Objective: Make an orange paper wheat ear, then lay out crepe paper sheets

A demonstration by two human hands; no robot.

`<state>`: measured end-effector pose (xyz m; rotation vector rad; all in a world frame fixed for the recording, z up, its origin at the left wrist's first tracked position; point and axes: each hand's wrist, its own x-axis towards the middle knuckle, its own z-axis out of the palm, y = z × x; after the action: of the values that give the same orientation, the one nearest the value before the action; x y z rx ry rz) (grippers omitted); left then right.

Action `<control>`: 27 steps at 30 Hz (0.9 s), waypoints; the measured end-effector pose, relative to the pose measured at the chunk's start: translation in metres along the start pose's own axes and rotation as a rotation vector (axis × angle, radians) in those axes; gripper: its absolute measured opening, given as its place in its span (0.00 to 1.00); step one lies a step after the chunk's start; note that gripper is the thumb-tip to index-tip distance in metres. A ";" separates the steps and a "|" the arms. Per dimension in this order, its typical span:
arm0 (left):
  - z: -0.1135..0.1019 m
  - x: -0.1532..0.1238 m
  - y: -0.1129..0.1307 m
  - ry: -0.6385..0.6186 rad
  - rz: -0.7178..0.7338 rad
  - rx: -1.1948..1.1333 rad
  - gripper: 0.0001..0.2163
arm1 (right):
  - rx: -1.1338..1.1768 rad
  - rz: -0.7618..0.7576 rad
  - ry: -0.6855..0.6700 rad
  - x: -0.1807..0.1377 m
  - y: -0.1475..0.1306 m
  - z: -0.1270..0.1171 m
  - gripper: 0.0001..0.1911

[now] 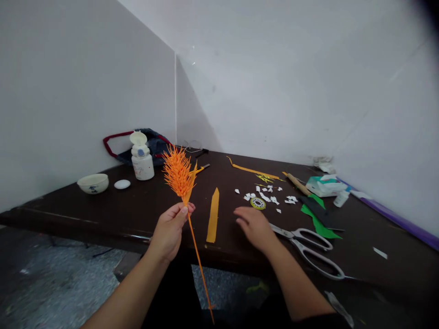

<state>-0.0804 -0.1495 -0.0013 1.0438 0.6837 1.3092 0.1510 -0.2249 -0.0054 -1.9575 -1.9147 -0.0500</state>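
Note:
My left hand (170, 230) is closed around the thin stem of an orange paper wheat ear (179, 172), holding it upright above the dark table's (113, 214) front edge; the stem runs down past the edge. My right hand (254, 227) hovers low over the table with fingers stretched out and nothing in them, just right of a pointed orange paper strip (213, 215) and near a small roll of yellow tape (258, 203). Large white-handled scissors (310, 249) lie right beside that hand.
White paper scraps (269, 195), a long orange strip (252, 171), green and black paper (318, 214), a wooden stick (297, 183) and a small box (325, 186) lie to the right. A white glue bottle (141, 157), bowl (93, 183), white pebble-like thing (122, 184) and bag (152, 146) sit at left. Walls close behind.

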 end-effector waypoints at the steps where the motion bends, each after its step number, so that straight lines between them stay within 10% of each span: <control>1: 0.004 0.000 -0.002 -0.011 0.001 -0.005 0.09 | -0.027 0.082 0.033 0.004 0.019 -0.007 0.15; 6: 0.023 -0.005 -0.011 -0.080 0.008 -0.013 0.08 | -0.056 0.276 -0.010 0.031 0.091 -0.021 0.10; 11: 0.034 -0.008 -0.015 -0.163 -0.035 -0.037 0.07 | 0.118 0.278 -0.026 0.047 0.096 -0.009 0.10; 20: 0.058 -0.021 -0.014 -0.307 -0.205 -0.205 0.08 | 0.906 0.098 0.219 -0.018 0.028 -0.021 0.19; 24: 0.066 -0.036 -0.013 -0.445 -0.325 -0.314 0.07 | 1.766 -0.020 0.344 -0.052 -0.019 -0.017 0.13; 27: 0.068 -0.048 -0.010 -0.557 -0.367 -0.358 0.07 | 1.982 -0.051 0.375 -0.065 -0.038 -0.017 0.11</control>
<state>-0.0245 -0.2102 0.0104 0.8785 0.1905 0.7340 0.1143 -0.2921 0.0003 -0.4067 -0.7809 0.9565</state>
